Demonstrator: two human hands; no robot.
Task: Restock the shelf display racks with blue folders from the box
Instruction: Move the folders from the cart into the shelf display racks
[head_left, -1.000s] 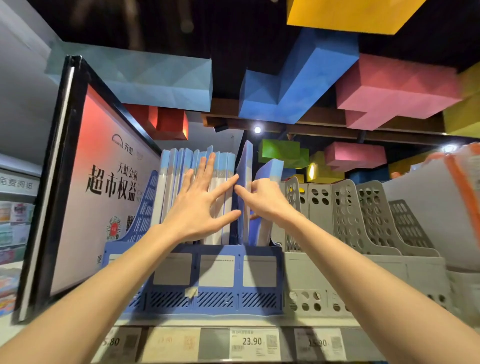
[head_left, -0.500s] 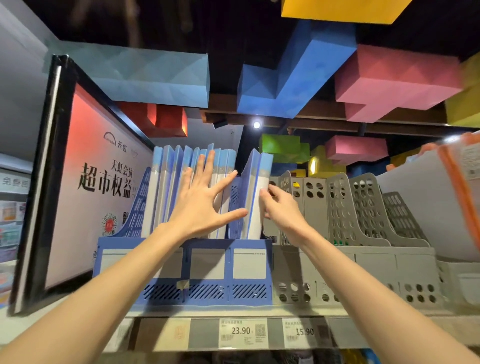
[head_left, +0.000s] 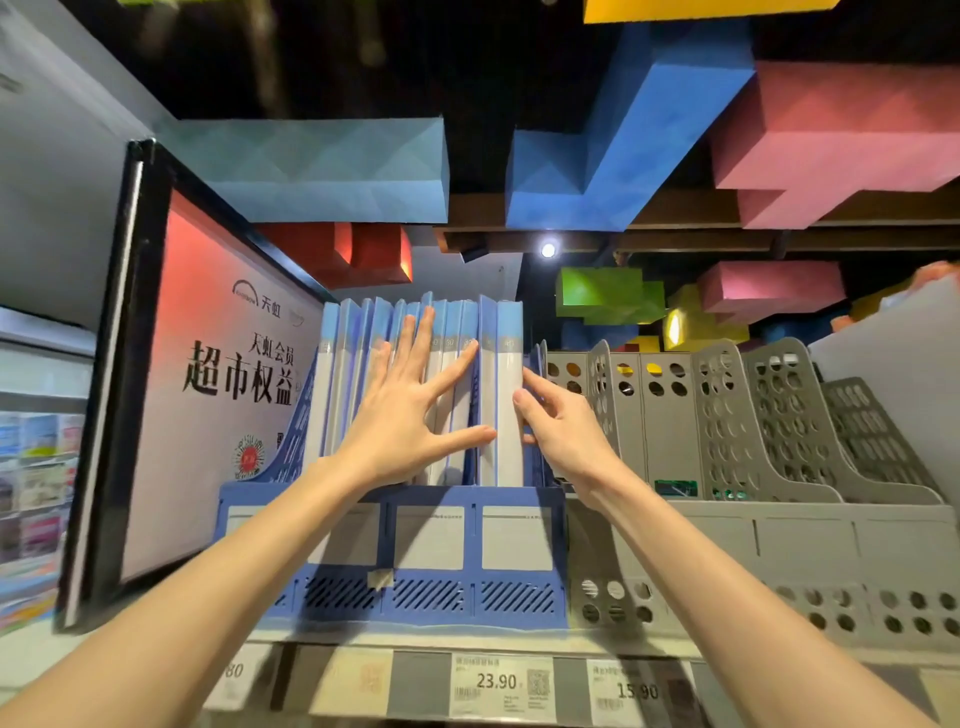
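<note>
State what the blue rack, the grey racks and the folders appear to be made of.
Blue rack: moulded plastic, matte, judging by the slotted vents. Grey racks: likely the same, with moulded round holes. Folders: probably smooth plastic covers with a faint sheen; could be coated card.

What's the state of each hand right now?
Left hand: open, spread fingers pressing the row of folders.
Right hand: closed, pinching the rightmost folder at its edge.

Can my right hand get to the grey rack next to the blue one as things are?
Probably yes. The grey rack stands just beside the right hand, nothing between them, though that hand grips the end folder now.
</note>
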